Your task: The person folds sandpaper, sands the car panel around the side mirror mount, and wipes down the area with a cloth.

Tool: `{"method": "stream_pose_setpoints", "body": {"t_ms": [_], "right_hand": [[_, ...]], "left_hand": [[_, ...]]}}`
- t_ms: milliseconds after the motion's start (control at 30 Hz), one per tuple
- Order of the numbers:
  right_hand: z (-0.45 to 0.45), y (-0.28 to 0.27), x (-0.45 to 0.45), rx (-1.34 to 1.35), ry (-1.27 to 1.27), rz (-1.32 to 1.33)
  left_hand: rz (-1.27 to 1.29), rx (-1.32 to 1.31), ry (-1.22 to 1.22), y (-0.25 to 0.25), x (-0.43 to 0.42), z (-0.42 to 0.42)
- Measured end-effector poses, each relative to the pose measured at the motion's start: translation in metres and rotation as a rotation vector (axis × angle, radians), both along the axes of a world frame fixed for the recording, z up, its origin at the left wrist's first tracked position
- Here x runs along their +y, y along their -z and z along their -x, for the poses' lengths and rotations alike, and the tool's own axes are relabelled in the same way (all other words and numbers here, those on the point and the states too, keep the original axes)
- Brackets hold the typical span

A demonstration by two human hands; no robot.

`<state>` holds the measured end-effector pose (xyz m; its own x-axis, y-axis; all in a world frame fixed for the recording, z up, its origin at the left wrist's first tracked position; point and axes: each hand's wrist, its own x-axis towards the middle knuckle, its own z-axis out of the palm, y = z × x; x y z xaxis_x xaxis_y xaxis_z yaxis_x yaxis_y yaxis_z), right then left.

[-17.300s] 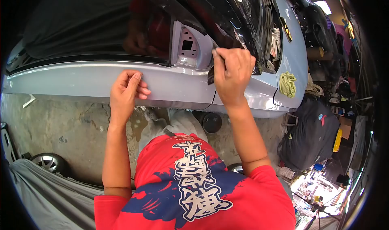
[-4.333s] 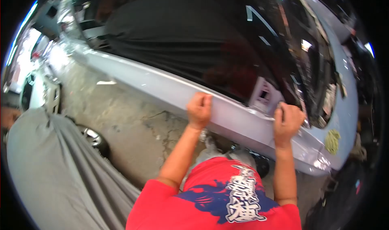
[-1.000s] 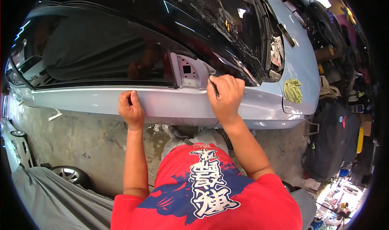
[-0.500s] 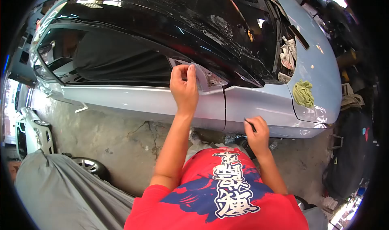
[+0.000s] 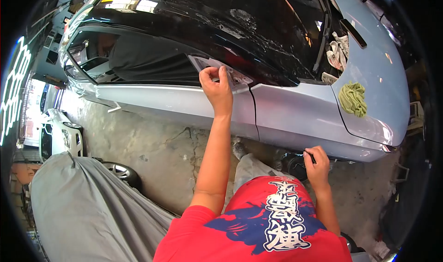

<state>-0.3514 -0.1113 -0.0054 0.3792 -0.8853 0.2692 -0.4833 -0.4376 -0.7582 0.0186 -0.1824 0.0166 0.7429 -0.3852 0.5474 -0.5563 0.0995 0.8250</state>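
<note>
My left hand [image 5: 217, 90] is raised in front of the bare mirror mount [image 5: 237, 78] of the silver-blue car door [image 5: 152, 99]. Its thumb and fingers curl together; anything between them is too small to make out. Lower and to the right, my right hand [image 5: 317, 168] is closed on a small dark object [image 5: 313, 158], below the front fender [image 5: 295, 119] and off the car. Beside the mirror mount, the dark side window [image 5: 152, 59] reflects a draped shape.
A green cloth [image 5: 353, 99] lies on the hood edge near a black strip [image 5: 354, 33]. Crumpled paper [image 5: 338, 54] sits by the windshield base. Behind are a grey-covered vehicle [image 5: 87, 206], a loose wheel [image 5: 121, 172] and a white car [image 5: 62, 135].
My left hand has moved right along the door to the mirror mount. My right hand has dropped from the mount to below the fender. The view has shifted.
</note>
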Motion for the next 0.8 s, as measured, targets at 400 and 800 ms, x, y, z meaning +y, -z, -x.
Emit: {"method": "stream_pose_setpoints", "body": {"t_ms": [400, 800], "right_hand": [[0.029, 0.001, 0.012, -0.105, 0.019, -0.078], [0.076, 0.004, 0.037, -0.005, 0.096, -0.089]], "left_hand": [[-0.093, -0.095, 0.035, -0.003, 0.018, 0.012], [-0.246, -0.793, 0.813, -0.049, -0.124, 0.297]]}}
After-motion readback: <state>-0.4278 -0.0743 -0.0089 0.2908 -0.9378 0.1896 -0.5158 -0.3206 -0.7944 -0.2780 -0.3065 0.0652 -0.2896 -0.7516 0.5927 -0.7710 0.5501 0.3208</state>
